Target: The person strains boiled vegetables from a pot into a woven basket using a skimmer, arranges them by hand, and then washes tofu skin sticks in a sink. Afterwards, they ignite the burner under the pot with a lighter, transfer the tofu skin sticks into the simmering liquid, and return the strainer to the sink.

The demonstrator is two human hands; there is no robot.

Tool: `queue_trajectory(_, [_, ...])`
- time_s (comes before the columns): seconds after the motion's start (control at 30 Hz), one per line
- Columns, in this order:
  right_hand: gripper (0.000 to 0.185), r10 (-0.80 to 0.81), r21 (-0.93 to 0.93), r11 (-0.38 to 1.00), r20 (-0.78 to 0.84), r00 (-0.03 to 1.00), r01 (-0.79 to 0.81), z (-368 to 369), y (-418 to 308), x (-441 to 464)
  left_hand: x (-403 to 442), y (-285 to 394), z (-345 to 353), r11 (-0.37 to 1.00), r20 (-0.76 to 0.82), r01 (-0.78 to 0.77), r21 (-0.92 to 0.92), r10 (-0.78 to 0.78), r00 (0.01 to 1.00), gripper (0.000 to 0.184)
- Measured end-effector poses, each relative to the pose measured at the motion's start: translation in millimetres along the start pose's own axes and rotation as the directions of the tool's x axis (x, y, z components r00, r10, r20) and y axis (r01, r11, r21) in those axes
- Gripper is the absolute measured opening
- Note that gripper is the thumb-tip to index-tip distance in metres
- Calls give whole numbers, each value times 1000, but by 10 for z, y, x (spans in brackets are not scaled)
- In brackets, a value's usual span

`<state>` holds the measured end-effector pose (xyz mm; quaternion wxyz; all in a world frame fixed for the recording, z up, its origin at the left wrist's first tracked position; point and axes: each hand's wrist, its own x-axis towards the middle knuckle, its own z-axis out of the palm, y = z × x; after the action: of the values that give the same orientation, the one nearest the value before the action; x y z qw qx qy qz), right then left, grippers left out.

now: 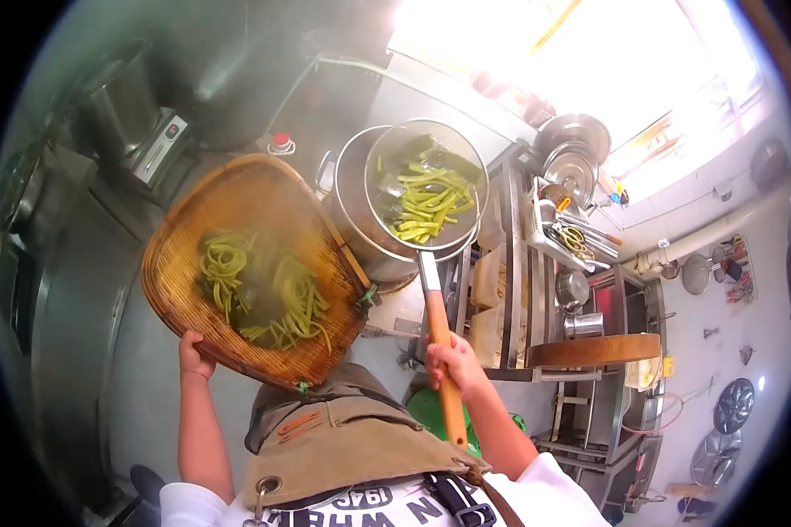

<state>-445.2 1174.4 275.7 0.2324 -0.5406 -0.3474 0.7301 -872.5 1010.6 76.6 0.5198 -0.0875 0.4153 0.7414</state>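
My left hand (196, 356) grips the lower left rim of a shallow woven basket (246, 189), holding it tilted in front of my apron. Long green beans (303, 299) lie in its lower part, partly veiled by steam. Closed around the wooden handle of a round mesh strainer (462, 167) is my right hand (455, 362). More green beans (431, 206) rest in the strainer. It is over the mouth of a tall metal pot (351, 224), which stands beside the basket's right edge. The strainer hides most of the pot's inside.
A red-capped bottle (280, 145) stands behind the basket. At right, a metal rack (514, 263) carries a white tray of utensils (571, 233), lids (576, 149) and a round wooden board (593, 350). A scale (158, 145) sits at upper left.
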Motion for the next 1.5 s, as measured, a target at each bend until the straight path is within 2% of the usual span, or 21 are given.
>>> queue_trajectory(0.07, [26,-39,54,998,88,995,35,-81,-230,16,-39,4,75,1000,45,-11,-16,12,999,43])
queue_trajectory(0.17, [25,-17,105,994,89,996,8,-37,-311,-84,28,-23,-32,999,20,-29,-22,30,999,43])
queue_trajectory(0.27, [25,-18,49,999,46,999,16,-49,-156,-112,71,-34,-141,1000,-44,14,-5,-14,999,46])
queue_trajectory(0.33, [25,-23,-22,1000,-32,999,22,-69,2,34,-16,26,-22,1000,36,23,-13,-23,999,44])
queue_trajectory(0.37, [22,-63,-24,998,68,996,65,-265,-5,124,-46,43,42,999,56,41,-29,-39,998,44])
queue_trajectory(0.47, [24,23,153,988,99,995,-38,-128,-377,-119,-41,9,-54,998,45,49,-47,-47,998,43])
queue_trajectory(0.5, [29,14,116,993,105,994,-26,-164,-322,-142,23,-14,-67,998,36,35,-54,-33,999,43])
queue_trajectory(0.6, [31,28,94,995,38,999,-31,-107,-96,-103,58,-37,-132,997,12,19,-69,-18,1000,42])
queue_trajectory(0.63, [31,-7,43,999,73,997,4,-158,-129,-97,34,-13,-120,997,30,37,-64,-36,999,41])
queue_trajectory(0.7, [29,-10,178,984,149,989,-17,-220,-363,-170,40,-5,-83,997,56,54,-63,-51,997,38])
queue_trajectory(0.73, [28,-22,233,972,156,987,-15,-210,-414,-220,76,-18,-168,993,11,90,-75,-89,996,34])
queue_trajectory(0.9, [29,-15,77,997,98,995,7,-199,-80,54,4,2,-37,992,36,75,-98,-72,997,29])
queue_trajectory(1.0, [28,-11,159,987,181,983,-18,-148,-373,22,-97,44,77,995,-4,63,-71,-63,998,27])
queue_trajectory(1.03, [30,13,182,983,155,988,-41,-86,-396,-15,-82,31,43,995,-1,67,-74,-68,998,27])
queue_trajectory(1.2, [34,-58,-73,995,132,990,68,177,-424,-408,-53,-7,-19,992,-11,88,-95,-89,996,25])
queue_trajectory(1.33, [34,20,-240,971,122,992,10,386,-507,-588,-79,21,14,992,-3,60,-109,-61,998,23])
queue_trajectory(1.47, [34,76,-423,906,115,990,-20,551,-290,-491,-109,44,72,990,-1,54,-133,-55,998,21])
queue_trajectory(1.5, [36,90,-416,909,164,982,-14,530,-196,-421,-77,26,24,989,10,68,-130,-67,998,20])
